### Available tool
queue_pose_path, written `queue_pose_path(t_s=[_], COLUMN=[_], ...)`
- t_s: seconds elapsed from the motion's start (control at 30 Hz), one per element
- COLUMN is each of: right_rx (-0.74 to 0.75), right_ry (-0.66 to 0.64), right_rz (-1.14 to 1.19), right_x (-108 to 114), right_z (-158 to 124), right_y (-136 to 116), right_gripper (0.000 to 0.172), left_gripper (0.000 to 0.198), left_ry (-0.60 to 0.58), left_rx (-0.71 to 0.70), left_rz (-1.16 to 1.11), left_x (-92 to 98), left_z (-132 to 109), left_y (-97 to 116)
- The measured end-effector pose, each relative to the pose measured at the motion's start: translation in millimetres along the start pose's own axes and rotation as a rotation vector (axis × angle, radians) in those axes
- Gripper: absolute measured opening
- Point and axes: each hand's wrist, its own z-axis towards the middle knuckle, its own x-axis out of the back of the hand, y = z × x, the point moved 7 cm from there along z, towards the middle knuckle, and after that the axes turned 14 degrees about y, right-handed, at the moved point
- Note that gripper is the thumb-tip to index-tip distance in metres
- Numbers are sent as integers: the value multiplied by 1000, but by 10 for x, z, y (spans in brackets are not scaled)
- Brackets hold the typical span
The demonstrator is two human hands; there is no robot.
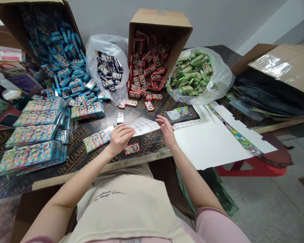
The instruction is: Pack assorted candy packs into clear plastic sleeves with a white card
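**Table** (78, 155): dark printed board. Its left and near edges are cut off by the frame and by the person's body.

**Blue carton** (7, 20), upper left: tipped open, top cut off. Blue packets (63, 64) spill out of it onto the board.

**Right carton** (288, 64), upper right: partly out of frame. The dark contents are hard to make out.

**White card sheets** (207, 145), centre right: they overhang the table edge. A colour-printed strip lies along the far side.

**Centre carton** (159, 20), top centre: lying on its side, with red packets (147, 67) pouring from the mouth. A few loose ones lie just in front.

**Green bag** (223, 77), right of the centre carton: clear plastic holding green packets (192, 72).

**Purple bag** (101, 44), between the two cartons: clear plastic holding purple packets (108, 72). The lower ones are blurred by the film.

**Filled sleeves** (32, 135), left: stacked in rows, each showing mixed colours. The prints are too small to read.

**Printed sheet** (144, 125), centre: lies flat between the two hands. Its left end is hidden under the left hand and its markings are illegible.

**Packet strip** (97, 138), just left of the left hand: a short row of packets in a clear wrap.

**Left hand** (120, 137): knuckles up, fingers curled close together over the sheet's left end. The thumb is hidden, so I cannot tell whether it grips the sheet or only rests on it.

**Right hand** (167, 131): fingers loosely apart, with the fingertips (158, 118) touching the sheet's right edge and nothing enclosed.

**Lone red packet** (132, 148): lies near the table's front edge, just below the left hand and apart from it.

**Small pale packet** (120, 117): sits beyond the left hand, beside the sheet's far-left corner.
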Motion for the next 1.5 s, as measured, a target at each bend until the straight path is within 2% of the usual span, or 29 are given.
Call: queue_pose_path(t_s=[0.1, 0.17, 0.2, 0.3, 0.33, 0.37, 0.43, 0.53, 0.6, 0.7, 0.8, 0.87, 0.93, 1.03, 1.07, 1.13, 1.23, 1.37, 1.5], right_rx=[-117, -131, -132, -128, -123, -117, -112, -127, -139, -118, 46, 161, 132, -24, -10, 128, 315, 323, 312], right_ry=[-66, -98, -83, -3, 13, 21, 18, -19, -55, -69, 28, 80, 6, -205, -222, -193, -238, -419, -425], right_rz=[58, 114, 143, 205, 215, 221, 217, 159, 102, 12, -176, -268, -238, -165, -197, -318, -461, -495, -425], right_x=[-138, -219, -233, -233, -236, -244, -270, -327, -362, -374, -293, -234, -236, -316, -325, -345, -504, -763, -820], right_z=[-54, -99, -113, -129, -132, -135, -146, -177, -204, -229, -219, -216, -208, -205, -191, -160, -206, -340, -390], right_y=[43, -11, -47, -134, -151, -159, -151, -89, -47, -61, -252, -418, -469, -389, -382, -428, -496, -447, -387], right_gripper=[75, 74, 73, 64, 61, 57, 51, 46, 42, 30, 19, 18, 21, 26, 26, 24, 24, 13, 12], left_gripper=[20, 19, 33, 104, 117, 121, 120, 108, 86, 46, 16, 15, 20, 29, 32, 35, 33, 29, 29], left_ry=[-97, -116, -102, -44, -34, -21, 16, 87, 107, 121, 158, 177, 150, 2, -40, -74, -70, -79, -70], left_rx=[-35, 32, 104, 449, 573, 683, 839, 913, 881, 814, 705, 621, 630, 852, 935, 1036, 1038, 1003, 1021], left_rz=[27, 42, 41, -88, -183, -287, -466, -534, -448, -203, 16, 69, -26, -306, -362, -392, -375, -389, -419], left_x=[3, -6, -4, -32, -66, -104, -161, -134, -62, 84, 244, 328, 346, 217, 167, 96, 25, -45, -77], left_z=[-95, -153, -178, -285, -329, -366, -403, -378, -341, -294, -195, -97, -33, -89, -140, -240, -333, -394, -462], left_y=[12, -64, -125, -344, -401, -442, -486, -525, -540, -549, -481, -395, -350, -388, -412, -461, -499, -473, -450])
